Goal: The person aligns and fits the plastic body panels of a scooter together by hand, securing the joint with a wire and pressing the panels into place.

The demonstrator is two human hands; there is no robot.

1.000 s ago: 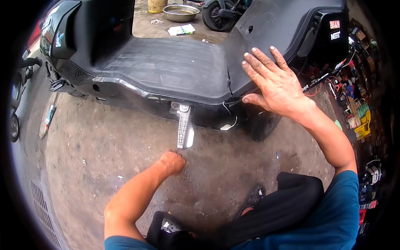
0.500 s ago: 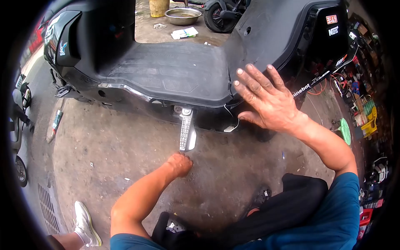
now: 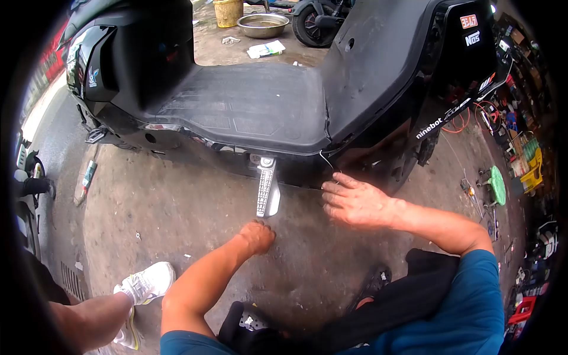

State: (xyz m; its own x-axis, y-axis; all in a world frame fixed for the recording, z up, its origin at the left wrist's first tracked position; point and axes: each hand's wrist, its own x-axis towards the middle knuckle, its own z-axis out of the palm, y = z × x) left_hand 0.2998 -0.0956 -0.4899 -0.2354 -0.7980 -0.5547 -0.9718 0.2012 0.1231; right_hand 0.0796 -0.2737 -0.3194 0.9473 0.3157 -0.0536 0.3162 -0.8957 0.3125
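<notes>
A black scooter (image 3: 272, 121) stands sideways in front of me, with a silver ribbed footrest (image 3: 265, 192) sticking out from its lower side. My left hand (image 3: 258, 238) is closed just under the footrest's outer end; its fingers point away from me, and what they hold, if anything, is hidden. To the right, my right hand (image 3: 361, 203) hovers by the scooter's lower edge, fingers slightly bent and apart, with nothing visible in it. Just above its fingertips, a thin pale wire (image 3: 325, 157) hangs from the seam between floorboard and rear panel.
At lower left another person's white shoe (image 3: 151, 283) rests on the concrete. A tube (image 3: 88, 177) lies farther left. Beyond the scooter are a metal basin (image 3: 263, 26) and a yellow bucket (image 3: 228, 13). A green stool (image 3: 496, 186) and tools clutter the right.
My right hand has come down and left from in front of the rear panel to the scooter's lower edge. My left hand has hardly moved. The other person's shoe has moved right and closer.
</notes>
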